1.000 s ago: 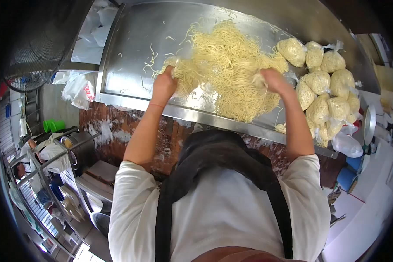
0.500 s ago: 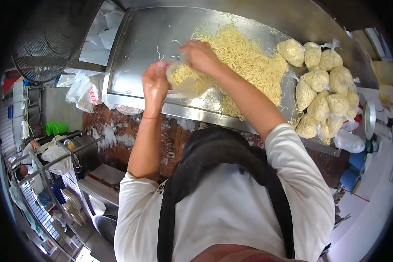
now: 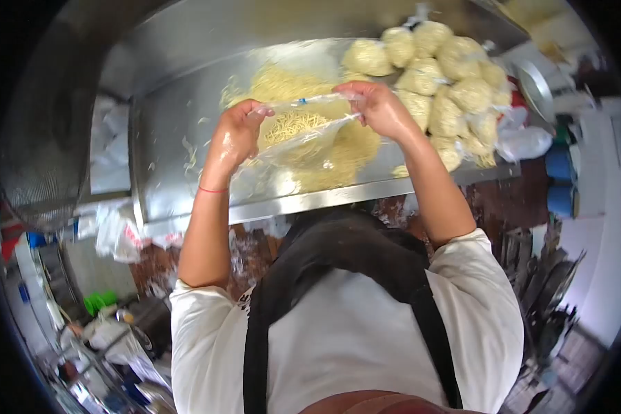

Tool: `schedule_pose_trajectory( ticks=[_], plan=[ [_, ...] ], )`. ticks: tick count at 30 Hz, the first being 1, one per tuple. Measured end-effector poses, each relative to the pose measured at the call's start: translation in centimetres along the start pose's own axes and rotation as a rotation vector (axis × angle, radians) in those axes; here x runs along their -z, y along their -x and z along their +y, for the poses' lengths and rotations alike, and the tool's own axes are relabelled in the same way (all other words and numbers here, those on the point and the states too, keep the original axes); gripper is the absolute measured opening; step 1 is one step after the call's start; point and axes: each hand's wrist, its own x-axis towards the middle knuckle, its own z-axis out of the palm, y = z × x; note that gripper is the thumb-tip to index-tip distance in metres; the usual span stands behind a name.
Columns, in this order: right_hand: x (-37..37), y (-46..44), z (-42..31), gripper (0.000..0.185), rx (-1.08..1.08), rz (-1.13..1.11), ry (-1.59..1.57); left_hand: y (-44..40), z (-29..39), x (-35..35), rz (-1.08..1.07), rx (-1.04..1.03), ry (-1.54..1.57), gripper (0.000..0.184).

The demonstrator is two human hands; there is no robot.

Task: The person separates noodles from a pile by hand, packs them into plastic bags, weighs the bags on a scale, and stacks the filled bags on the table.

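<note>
A clear plastic bag with noodles inside is stretched sideways between my two hands, its mouth spread wide. My left hand pinches one side of the bag's opening. At the opposite side, my right hand grips the rim between thumb and fingers. Behind and beneath the bag lies a loose pile of yellow noodles on the steel tray; the bag hides part of it. Stray strands lie on the metal left of my left hand.
Several tied bags of noodles are heaped at the tray's right end. A raised metal lip runs along the front. White plastic bags hang at the left. Blue buckets stand at the right.
My right hand has moved right, from above the noodles to the bag's rim. The bag, bunched at my left hand before, is now pulled wide. My view has turned and shifted.
</note>
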Motion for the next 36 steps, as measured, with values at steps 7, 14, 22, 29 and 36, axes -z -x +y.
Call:
schedule_pose_trajectory(
  ticks=[7,14,22,29,36],
  plan=[
    [30.2,4.0,-0.5,0.024,0.106,0.516,-0.136,-10.4,19.5,-21.9,-0.253,-0.439,0.099,0.029],
    [45.0,11.4,-3.1,0.043,0.733,1.354,-0.127,-15.0,33.7,-46.3,-0.429,-0.388,0.596,0.023],
    [39.5,23.1,18.0,0.027,0.399,1.056,-0.277,-21.8,30.3,-63.5,-0.599,-0.224,0.353,0.023],
    [38.4,29.7,26.0,0.024,0.049,0.877,-0.371,-22.4,33.3,-64.0,-0.532,-0.459,0.1,0.03],
    [39.8,31.6,25.9,0.028,-0.015,0.916,-0.364,-22.0,34.8,-66.1,-0.121,-0.919,-0.623,0.034]
  ],
)
